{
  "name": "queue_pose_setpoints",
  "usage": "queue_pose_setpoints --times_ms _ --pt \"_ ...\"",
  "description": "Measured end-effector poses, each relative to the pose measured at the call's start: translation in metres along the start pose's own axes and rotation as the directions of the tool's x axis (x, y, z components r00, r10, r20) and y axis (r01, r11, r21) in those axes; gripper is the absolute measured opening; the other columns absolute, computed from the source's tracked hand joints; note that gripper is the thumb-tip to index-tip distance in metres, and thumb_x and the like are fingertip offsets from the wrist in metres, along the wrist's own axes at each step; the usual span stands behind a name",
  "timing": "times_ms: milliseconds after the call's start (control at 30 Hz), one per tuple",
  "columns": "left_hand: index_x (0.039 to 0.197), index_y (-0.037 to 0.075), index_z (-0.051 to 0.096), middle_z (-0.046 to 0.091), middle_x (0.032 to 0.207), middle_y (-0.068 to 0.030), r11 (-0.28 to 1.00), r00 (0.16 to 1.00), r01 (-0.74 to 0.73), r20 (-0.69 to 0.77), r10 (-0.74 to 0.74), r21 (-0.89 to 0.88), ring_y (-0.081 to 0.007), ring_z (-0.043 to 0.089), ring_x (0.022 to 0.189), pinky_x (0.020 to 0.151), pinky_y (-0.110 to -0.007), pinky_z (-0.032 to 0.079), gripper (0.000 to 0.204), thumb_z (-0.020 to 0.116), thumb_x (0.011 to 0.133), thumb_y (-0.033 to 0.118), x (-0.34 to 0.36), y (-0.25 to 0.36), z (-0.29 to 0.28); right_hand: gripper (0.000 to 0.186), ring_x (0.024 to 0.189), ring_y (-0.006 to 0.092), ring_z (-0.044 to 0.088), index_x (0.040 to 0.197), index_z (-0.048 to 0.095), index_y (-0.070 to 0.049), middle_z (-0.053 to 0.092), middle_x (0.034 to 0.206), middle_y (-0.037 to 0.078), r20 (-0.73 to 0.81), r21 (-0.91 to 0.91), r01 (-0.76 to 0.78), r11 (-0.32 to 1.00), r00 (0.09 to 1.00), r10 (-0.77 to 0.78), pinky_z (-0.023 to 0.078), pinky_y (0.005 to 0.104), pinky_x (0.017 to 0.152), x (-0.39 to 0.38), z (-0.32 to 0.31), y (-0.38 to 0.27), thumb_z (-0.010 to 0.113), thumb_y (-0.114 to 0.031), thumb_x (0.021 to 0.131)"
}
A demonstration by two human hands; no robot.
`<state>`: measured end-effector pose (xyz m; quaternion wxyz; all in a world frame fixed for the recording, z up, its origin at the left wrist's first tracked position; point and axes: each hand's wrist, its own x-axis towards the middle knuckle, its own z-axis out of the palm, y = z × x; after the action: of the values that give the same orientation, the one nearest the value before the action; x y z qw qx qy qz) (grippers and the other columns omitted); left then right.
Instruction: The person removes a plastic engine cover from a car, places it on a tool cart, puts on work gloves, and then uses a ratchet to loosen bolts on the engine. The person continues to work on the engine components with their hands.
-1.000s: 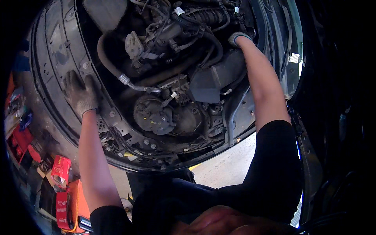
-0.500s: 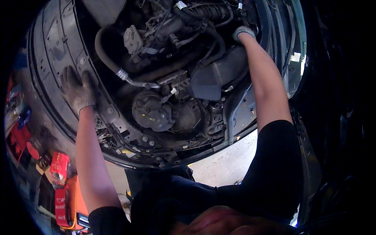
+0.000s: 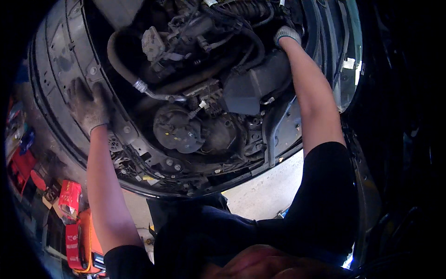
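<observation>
My left hand [image 3: 89,106], in a soiled work glove, rests with spread fingers on the dark front panel [image 3: 58,56] of a car's engine bay. Far to the right, my right hand [image 3: 288,35] reaches down deep into the bay in a pale knitted glove. Its fingers are hidden in shadow among the engine parts, so what they touch does not show. Close to that hand lie a black plastic housing [image 3: 244,90] and a bent black hose [image 3: 256,51]. A thick grey hose [image 3: 118,58] with a metal end runs between the two hands.
A round black cap-like part [image 3: 178,129] sits in the near part of the bay. The curved fender edge [image 3: 223,189] lies against my body. On the floor at the left are a red bag [image 3: 69,197], a red box [image 3: 72,244] and an orange case [image 3: 88,232].
The whole view has shifted slightly, so the engine bay appears a little further left and up. Both hands keep their places on the car.
</observation>
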<state>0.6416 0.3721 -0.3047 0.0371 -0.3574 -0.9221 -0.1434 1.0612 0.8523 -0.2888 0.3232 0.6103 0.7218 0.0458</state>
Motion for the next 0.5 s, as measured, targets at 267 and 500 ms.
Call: queue_pose_setpoints --times_ms 267,500 --pt "0.144 0.003 0.049 0.045 0.152 -0.0177 1.000 1.000 0.018 -0.002 -0.018 0.008 -0.0355 0.037 0.143 0.119 -0.045 0.027 0.069 0.056 0.093 0.048 0.000 -0.002 0.000 0.042 0.134 0.0346 0.053 0.128 0.068 -0.011 0.058 0.141 0.015 0.045 -0.038 0.028 0.999 0.999 -0.027 0.047 0.0489 0.106 -0.004 -0.009 -0.009 0.065 -0.021 0.087" --pt "0.145 0.004 0.049 0.045 0.152 -0.0178 1.000 1.000 -0.001 -0.016 0.000 -0.029 -0.0363 0.036 0.143 0.119 -0.045 0.027 0.068 0.056 0.093 0.047 0.001 0.000 0.002 0.040 0.130 0.0349 0.056 0.127 0.069 -0.013 0.058 0.140 0.015 -0.048 0.004 -0.004 1.000 0.999 0.004 0.049 0.0482 0.105 -0.010 -0.004 -0.006 0.064 -0.019 0.088"
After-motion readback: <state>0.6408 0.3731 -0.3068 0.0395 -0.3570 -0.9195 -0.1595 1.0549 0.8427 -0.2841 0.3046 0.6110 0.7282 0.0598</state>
